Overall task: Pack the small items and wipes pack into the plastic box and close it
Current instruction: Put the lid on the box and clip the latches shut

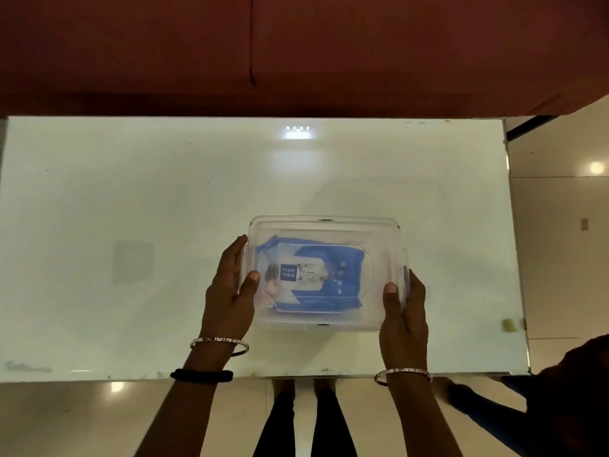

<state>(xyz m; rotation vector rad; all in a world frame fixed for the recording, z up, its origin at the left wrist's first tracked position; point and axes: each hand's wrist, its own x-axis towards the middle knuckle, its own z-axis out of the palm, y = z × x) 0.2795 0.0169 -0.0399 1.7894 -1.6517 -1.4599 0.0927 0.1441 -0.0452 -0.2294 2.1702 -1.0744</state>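
Observation:
A clear plastic box [324, 224] sits on the white table with its transparent lid on top. Through the lid I see a blue wipes pack [329, 288] lying flat inside; any small items under it are hidden. My left hand [230, 291] clasps the box's left end, thumb on the lid, fingers down the side. My right hand [403, 311] holds the right end the same way, thumb pressing on the lid near the side latch.
The white glossy table [131, 192] stretches wide around the box. A dark red sofa [296, 44] runs along its far edge. Tiled floor [560, 225] lies to the right, and a dark object [566, 390] sits at the near right corner.

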